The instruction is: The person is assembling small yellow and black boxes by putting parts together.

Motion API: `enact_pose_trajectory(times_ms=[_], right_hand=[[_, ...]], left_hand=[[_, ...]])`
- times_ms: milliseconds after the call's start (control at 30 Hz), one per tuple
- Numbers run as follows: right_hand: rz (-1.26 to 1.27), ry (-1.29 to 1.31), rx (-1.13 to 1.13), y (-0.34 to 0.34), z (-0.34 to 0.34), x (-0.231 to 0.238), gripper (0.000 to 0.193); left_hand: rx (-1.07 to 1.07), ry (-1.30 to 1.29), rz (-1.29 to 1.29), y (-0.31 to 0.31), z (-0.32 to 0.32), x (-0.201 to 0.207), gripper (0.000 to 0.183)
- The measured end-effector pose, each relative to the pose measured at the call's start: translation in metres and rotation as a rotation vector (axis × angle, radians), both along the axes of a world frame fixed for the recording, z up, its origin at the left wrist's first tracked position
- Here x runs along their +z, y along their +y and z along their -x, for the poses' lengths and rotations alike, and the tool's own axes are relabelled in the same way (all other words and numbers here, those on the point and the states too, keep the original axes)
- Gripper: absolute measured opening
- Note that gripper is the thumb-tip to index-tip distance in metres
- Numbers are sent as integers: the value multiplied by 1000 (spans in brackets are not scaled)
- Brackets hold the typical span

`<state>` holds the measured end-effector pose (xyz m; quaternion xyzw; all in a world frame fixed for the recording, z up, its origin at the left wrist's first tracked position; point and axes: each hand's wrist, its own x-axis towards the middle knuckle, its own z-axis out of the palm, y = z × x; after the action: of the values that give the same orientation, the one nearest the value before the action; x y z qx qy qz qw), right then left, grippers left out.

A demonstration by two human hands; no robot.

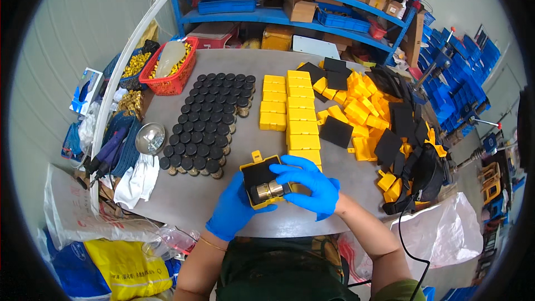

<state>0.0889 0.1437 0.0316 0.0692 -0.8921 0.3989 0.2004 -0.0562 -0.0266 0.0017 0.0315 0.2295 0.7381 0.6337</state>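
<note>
Close to the table's near edge, my left hand (pixel 232 212), in a blue glove, is closed around a small yellow plastic box (pixel 257 156) from its left and underside. The box is open and tilted, showing a black lining (pixel 256 174) inside. A brass-coloured cylinder with a black end (pixel 269 191) lies across the box's lower part. My right hand (pixel 309 184), also gloved in blue, reaches over the box's right side, its fingers bent at the cylinder's right end. Part of that grip is hidden behind the fingers.
Left of the box stand rows of black-capped cylinders (pixel 203 117). Closed yellow boxes (pixel 302 127) line the middle. Loose yellow boxes (pixel 362 103) and black foam sheets (pixel 336 132) pile up right. A metal bowl (pixel 150 138), white gloves (pixel 137 181) and a red basket (pixel 170 85) sit left.
</note>
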Motion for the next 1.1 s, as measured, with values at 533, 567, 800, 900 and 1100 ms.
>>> enact_pose_trajectory(times_ms=[533,567,800,900,1100], right_hand=[[222,-334,59,-16,-8,4,66],[222,-334,62,-19,-8,8,66],[-15,-295,140,-9,-17,22,59],[1,-438,185,-9,-12,33,55],[66,-365,315,-5,2,22,53]], left_hand=[[-135,451,200,-19,-12,24,57],[-132,450,201,-20,-11,21,57],[-368,187,94,-22,3,34,49],[-469,62,212,-20,7,21,48],[-481,224,357,-18,0,21,41]])
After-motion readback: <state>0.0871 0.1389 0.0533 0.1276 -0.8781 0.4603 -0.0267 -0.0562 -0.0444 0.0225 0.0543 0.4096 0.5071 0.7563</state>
